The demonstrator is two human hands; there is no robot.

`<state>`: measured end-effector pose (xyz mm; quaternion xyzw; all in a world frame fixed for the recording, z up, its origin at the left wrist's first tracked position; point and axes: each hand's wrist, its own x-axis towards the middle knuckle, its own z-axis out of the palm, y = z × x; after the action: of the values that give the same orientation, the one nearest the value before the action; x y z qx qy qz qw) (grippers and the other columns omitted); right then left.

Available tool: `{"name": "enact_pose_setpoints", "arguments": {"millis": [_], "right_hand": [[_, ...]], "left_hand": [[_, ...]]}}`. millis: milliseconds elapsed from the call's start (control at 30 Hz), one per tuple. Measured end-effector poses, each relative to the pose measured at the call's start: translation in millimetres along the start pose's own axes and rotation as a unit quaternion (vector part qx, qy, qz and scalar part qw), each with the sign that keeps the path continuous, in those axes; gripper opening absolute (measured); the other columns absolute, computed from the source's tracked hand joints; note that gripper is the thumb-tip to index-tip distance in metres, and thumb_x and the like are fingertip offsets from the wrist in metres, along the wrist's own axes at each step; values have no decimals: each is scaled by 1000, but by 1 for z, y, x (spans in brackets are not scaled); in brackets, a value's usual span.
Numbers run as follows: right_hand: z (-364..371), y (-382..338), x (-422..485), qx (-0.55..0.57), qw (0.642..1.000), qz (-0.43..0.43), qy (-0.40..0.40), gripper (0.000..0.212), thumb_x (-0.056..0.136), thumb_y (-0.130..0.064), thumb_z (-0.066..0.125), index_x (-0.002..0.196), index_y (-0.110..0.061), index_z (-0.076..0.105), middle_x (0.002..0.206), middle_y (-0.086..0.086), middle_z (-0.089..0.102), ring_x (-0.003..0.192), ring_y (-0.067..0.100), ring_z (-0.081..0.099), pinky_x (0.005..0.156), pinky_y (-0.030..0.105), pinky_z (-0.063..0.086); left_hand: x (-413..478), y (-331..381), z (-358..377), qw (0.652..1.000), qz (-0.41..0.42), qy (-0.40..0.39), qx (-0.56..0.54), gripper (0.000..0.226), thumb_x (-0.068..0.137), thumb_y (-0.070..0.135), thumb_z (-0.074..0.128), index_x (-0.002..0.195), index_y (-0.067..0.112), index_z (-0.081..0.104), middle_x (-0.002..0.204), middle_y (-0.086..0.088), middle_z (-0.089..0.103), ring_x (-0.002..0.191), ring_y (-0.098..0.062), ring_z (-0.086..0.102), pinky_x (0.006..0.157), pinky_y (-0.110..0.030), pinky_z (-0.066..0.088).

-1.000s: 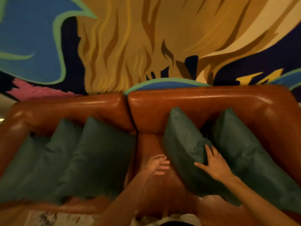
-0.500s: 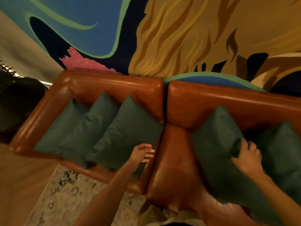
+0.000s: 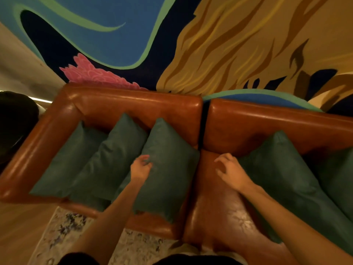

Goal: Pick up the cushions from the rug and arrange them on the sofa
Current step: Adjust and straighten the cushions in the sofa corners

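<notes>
Cushions (image 3: 114, 157) were all up on the sofa (image 3: 133, 104) as far as I could see: three leaning in a row against the backrest at 9 o'clock, two more at 3 o'clock. Half a second earlier my right hand (image 3: 232, 170) had gripped the top edge of the fourth cushion (image 3: 282, 173). By this moment it had let go and hung over the bare leather seat at 5 o'clock, just beside that cushion, fingers loosely curled and holding nothing. The cushion stayed propped against the backrest, next to the fifth cushion (image 3: 338, 178) at the frame's edge.

My left hand (image 3: 141, 167) had moved from above the seat gap onto the face of the third cushion (image 3: 168, 169) at 7 o'clock. Its fingers lay slackly bent against the fabric, with no grip that I could make out.

I saw no cushion on the patch of rug (image 3: 63, 232) showing at 7 o'clock. I judged the picking up finished, with only some straightening of the left row remaining.
</notes>
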<state>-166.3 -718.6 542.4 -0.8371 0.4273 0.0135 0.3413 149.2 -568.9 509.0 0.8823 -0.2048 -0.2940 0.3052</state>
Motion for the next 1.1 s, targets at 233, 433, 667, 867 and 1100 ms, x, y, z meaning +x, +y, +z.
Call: {"name": "enact_pose_setpoints", "arguments": {"millis": [233, 433, 667, 867, 1100], "right_hand": [[13, -41, 15, -18, 998, 0, -63, 32, 87, -25, 59, 119, -20, 60, 122, 3, 52, 116, 23, 51, 101, 33, 40], [15, -33, 4, -24, 995, 39, -93, 29, 87, -28, 60, 115, -24, 61, 121, 1, 55, 116, 20, 53, 98, 33, 45], [13, -20, -12, -30, 994, 67, -85, 34, 86, -26, 60, 120, -26, 58, 125, 0, 50, 118, 22, 46, 100, 35, 43], [3, -17, -28, -80, 996, 24, -18, 70, 79, -29, 69, 141, -23, 38, 145, 5, 31, 133, 28, 30, 108, 42, 38], [27, -16, -44, -233, 968, -10, -95, 122, 65, -51, 78, 154, -27, -3, 159, 15, -19, 146, 34, -19, 117, 56, -5]], "left_hand": [[25, -38, -11, 963, -122, -113, 210, 127, 57, 50, 86, 152, 18, 8, 155, -14, 23, 141, -35, 26, 113, -54, 27], [6, -25, 14, 940, -17, -164, 300, 97, 56, 56, 82, 138, 21, 42, 133, -11, 43, 127, -32, 41, 104, -53, 38], [-28, -12, 33, 960, 49, -165, 220, 66, 66, 36, 82, 121, 18, 52, 117, -9, 64, 106, -30, 62, 87, -37, 52], [-56, -1, 26, 901, 167, -175, 360, 62, 70, 44, 75, 125, 27, 50, 108, -4, 70, 99, -27, 67, 85, -38, 54], [-70, -3, 27, 825, 292, -242, 420, 65, 76, 40, 71, 134, 31, 45, 128, 1, 63, 114, -25, 61, 93, -37, 48]]}}
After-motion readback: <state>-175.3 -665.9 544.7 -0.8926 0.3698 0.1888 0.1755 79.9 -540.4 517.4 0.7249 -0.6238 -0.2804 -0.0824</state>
